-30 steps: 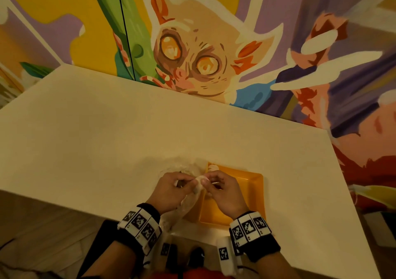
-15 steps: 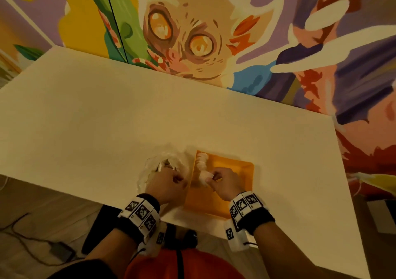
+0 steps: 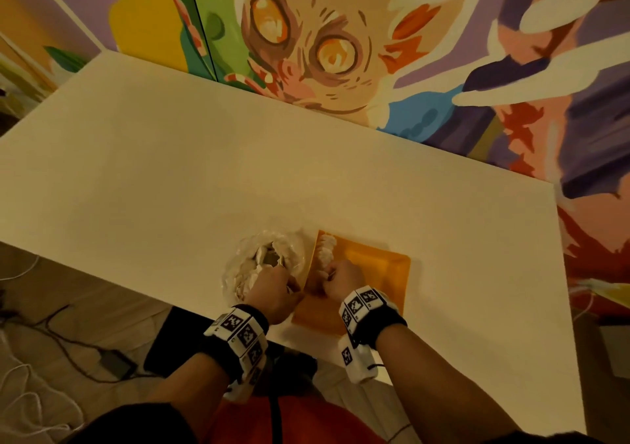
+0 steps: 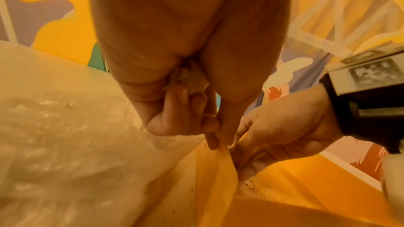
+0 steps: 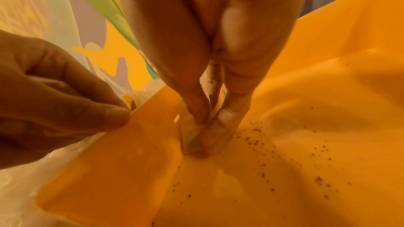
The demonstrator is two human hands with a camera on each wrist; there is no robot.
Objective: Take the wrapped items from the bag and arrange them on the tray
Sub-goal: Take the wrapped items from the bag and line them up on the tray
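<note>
Orange tray (image 3: 381,266) on desk (image 3: 170,177): wrapped item (image 5: 192,137) pinched by right hand (image 3: 344,280); clear plastic bag (image 3: 245,266) edge gripped by left hand (image 3: 272,293).

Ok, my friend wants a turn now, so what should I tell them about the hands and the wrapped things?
Left grip: pinches the bag plastic beside the tray left rim.
Right grip: pinches one item down on the tray floor, by the left wall.
Done: white wrapped items lie along the tray's left side, further back.
Left: release this one, then move the rest over; more show inside the bag.
</note>
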